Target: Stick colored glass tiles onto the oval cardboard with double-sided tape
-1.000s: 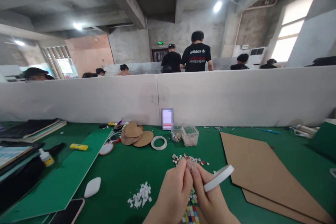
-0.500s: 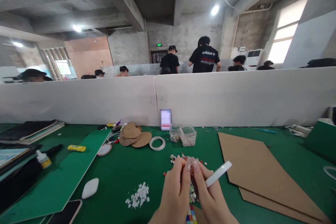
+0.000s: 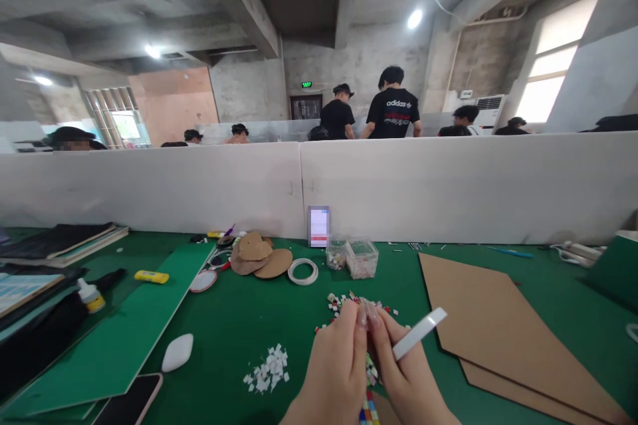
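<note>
My left hand (image 3: 335, 372) and my right hand (image 3: 406, 382) meet at the fingertips low in the middle of the view, pinching something too small to make out. A white tape roll (image 3: 419, 333) rests on the fingers of my right hand and sticks out to the right. Just beyond my fingertips lies a scatter of small coloured mosaic tiles (image 3: 349, 302) on the green table (image 3: 249, 325). A patch of coloured tiles (image 3: 367, 408) shows beneath my hands. A pile of white paper scraps (image 3: 266, 370) lies to the left of my left hand.
Brown cardboard sheets (image 3: 498, 325) lie right. Two clear tile boxes (image 3: 353, 257), a tape ring (image 3: 302, 271), brown cut-outs (image 3: 256, 255), a green board (image 3: 119, 332), a white oval object (image 3: 177, 352), a phone (image 3: 132, 402) and a glue bottle (image 3: 90, 294) lie around. A white partition (image 3: 399, 186) backs the table; people stand beyond.
My hands stay pinched together and have shifted slightly right; the tape roll has tilted to a thinner edge-on angle. The people behind the partition have moved right.
</note>
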A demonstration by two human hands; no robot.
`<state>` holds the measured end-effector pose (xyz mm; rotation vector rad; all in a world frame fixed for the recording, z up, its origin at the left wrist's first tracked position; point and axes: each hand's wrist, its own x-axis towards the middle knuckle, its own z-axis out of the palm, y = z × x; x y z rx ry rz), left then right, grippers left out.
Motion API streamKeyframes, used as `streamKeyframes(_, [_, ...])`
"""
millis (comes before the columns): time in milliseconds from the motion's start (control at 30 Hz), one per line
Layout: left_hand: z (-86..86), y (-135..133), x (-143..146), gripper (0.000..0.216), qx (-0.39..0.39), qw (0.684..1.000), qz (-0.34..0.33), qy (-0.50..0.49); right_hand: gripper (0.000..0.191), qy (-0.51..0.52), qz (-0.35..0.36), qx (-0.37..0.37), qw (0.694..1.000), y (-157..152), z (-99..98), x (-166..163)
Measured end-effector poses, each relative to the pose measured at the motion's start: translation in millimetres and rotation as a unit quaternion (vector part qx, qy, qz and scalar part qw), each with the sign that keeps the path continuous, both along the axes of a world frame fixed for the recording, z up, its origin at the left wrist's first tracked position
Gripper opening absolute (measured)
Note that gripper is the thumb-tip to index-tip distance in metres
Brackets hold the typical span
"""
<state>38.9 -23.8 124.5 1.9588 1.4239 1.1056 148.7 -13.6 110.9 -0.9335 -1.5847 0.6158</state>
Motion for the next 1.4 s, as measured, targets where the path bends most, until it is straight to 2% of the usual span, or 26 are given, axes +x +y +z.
streamKeyframes(233, [-0.2,-2,4,0.036,-0.076,0.993,0.019,-0.091,0.033,-0.020,-0.024,0.019,0.999,5,-6.5,2])
streamKeyframes(400, [-4.2,-2,4,0.041,-0.083,0.991,-0.014,-0.100,0.035,-0.002,-0.045,0.021,0.999,5,-11.7,5])
streamKeyframes(533, [3.9,-3,0,0.041,-0.080,0.989,-0.019,-0.123,0.039,0.031,-0.024,-0.053,0.998,4,-11.4,7])
streamKeyframes(633, [16.2,-2,-4,0.034,-0.076,0.989,-0.088,-0.093,0.042,0.072,-0.004,-0.081,0.994,4,-11.7,6])
streamKeyframes(700, [22.6,-2,-5,0.033,-0.071,0.989,-0.098,-0.087,0.043,0.106,0.008,-0.083,0.991,3,-13.6,3])
streamKeyframes(867, [26.3,1,-7,0.034,-0.085,0.985,-0.103,-0.109,0.046,0.223,0.035,-0.188,0.956,3,-21.6,-4])
streamKeyframes(933, [26.1,2,-9,0.034,-0.098,0.982,-0.111,-0.117,0.044,0.240,0.035,-0.205,0.948,4,-24.3,-6])
streamKeyframes(1133, [24.6,5,-10,0.031,-0.085,0.983,-0.119,-0.109,0.037,0.245,-0.007,-0.181,0.952,8,-35.0,-9])
streamKeyframes(1267, [19.6,6,-7,0.031,-0.072,0.990,-0.081,-0.089,0.039,0.207,-0.032,-0.174,0.962,9,-43.6,-7])
streamKeyframes(1400, [12.5,7,-6,0.029,-0.044,0.997,-0.046,-0.052,0.041,0.159,-0.015,-0.142,0.977,4,-41.8,-8])
